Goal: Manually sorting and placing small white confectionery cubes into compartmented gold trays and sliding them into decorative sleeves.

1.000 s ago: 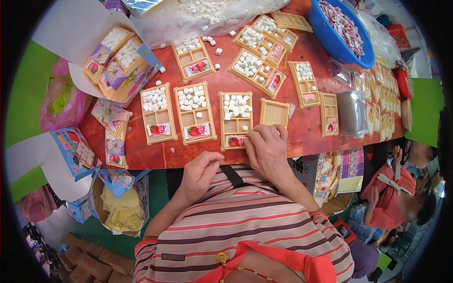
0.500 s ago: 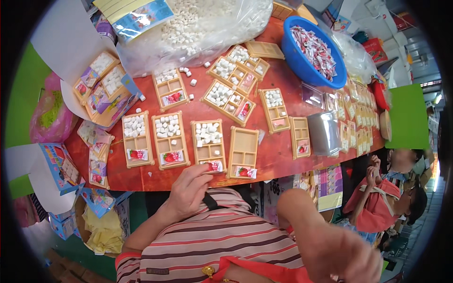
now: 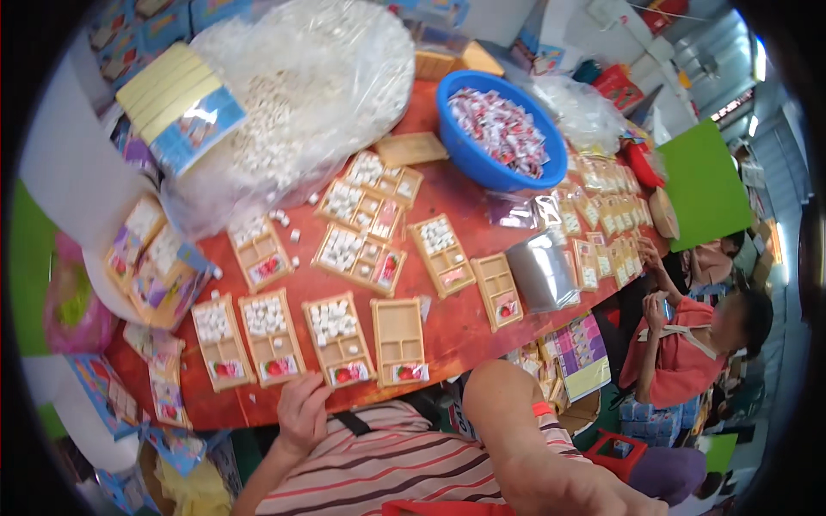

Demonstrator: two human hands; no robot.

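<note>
My left hand [image 3: 303,417] rests at the table's front edge, its fingers loosely stretched with nothing in them. It lies nearest a light wooden tray [image 3: 337,339] of small white cubes, which has a strawberry-printed packet [image 3: 350,372] in its lower compartment. Right of that tray stands another wooden tray [image 3: 399,323], whose large compartment is bare and whose lower one has a similar packet [image 3: 409,373]. My right hand [image 3: 578,488] is low over my lap, away from the table. Blur and the picture's edge hide its fingers.
Several more partly filled trays [image 3: 271,320] cover the red table [image 3: 447,344]. At the back are a clear bag of white cubes [image 3: 284,120] and a blue basin [image 3: 450,129] of small packets. Stacked clear plastic sheets [image 3: 542,271] lie at the right. A co-worker [image 3: 680,344] sits beyond.
The whole view has tilted and shifted. My left hand has drawn back from the packet in the tray it was touching. My right hand has dropped partly out of the picture.
</note>
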